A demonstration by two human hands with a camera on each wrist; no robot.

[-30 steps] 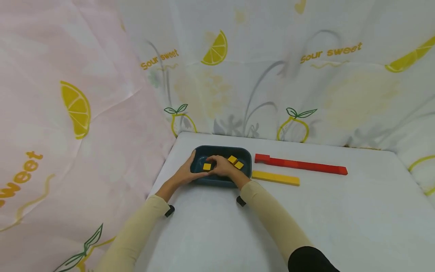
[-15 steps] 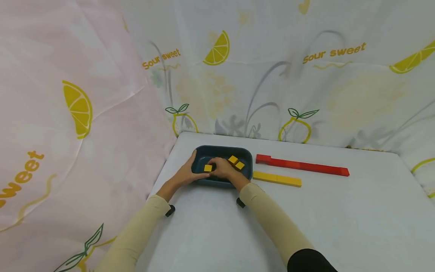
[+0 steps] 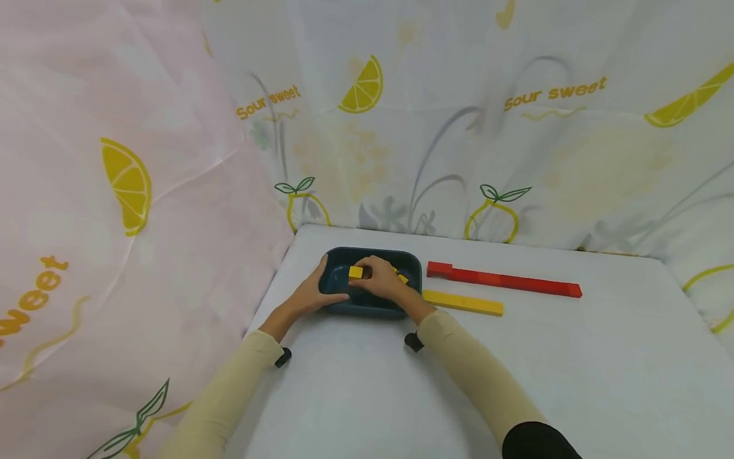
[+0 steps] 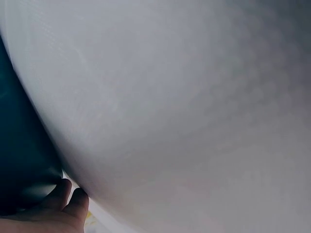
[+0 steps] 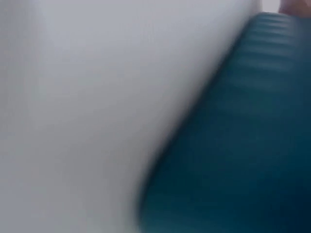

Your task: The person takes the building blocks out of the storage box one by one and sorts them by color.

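Note:
A dark teal rectangular dish (image 3: 367, 312) stands near the left end of the white table. My left hand (image 3: 306, 295) grips its left end, thumb along the front wall and fingers at the left side; fingers also show beside the dish's wall in the left wrist view. Between thumb and fingers of my right hand (image 3: 383, 280) is a small yellow cube (image 3: 355, 273), held above the dish's inside. Other yellow cubes (image 3: 404, 279) lie in the dish, partly hidden behind that hand. The right wrist view is mostly filled by the blurred dish wall (image 5: 228, 145).
Right of the dish, a row of yellow blocks (image 3: 464, 303) lies close to its side. Behind that runs a longer row of red blocks (image 3: 504, 280), with a raised block at its left end. A lemon-printed curtain (image 3: 424, 127) hangs behind the white table (image 3: 573, 357).
The right hand has lifted the yellow cube up from the dish's floor, and its wrist has shifted slightly right. The left hand keeps its place on the dish.

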